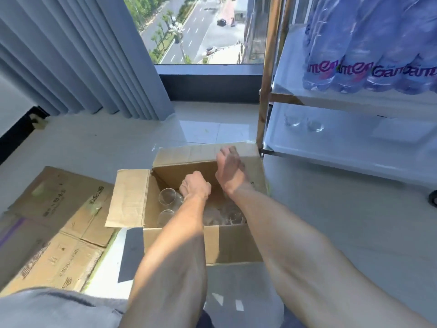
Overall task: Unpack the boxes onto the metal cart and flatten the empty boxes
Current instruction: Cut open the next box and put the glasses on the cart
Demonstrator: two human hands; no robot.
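Observation:
An open cardboard box (pixel 233 242) stands on the floor in front of me, with several clear glasses (pixel 165 216) lying inside. My left hand (pixel 195 185) is down in the box, its fingers curled round the base of a glass (pixel 167 196) that lies on its side. Blurred by motion, my right hand (pixel 228 169) is over the box's far right corner, by the far flap; what its fingers hold is hidden. The metal cart (pixel 264 110) stands at the right, carrying two glasses (pixel 303 121) on its lower shelf and packs of water bottles (pixel 369 55) on the shelf above.
Flattened cardboard boxes (pixel 59 223) lie on the floor to the left of the open box. Grey curtains (pixel 82 55) and a floor-level window (pixel 201 31) are behind it. A cart wheel (pixel 433 197) shows at the far right edge. Pale floor tiles surround the box.

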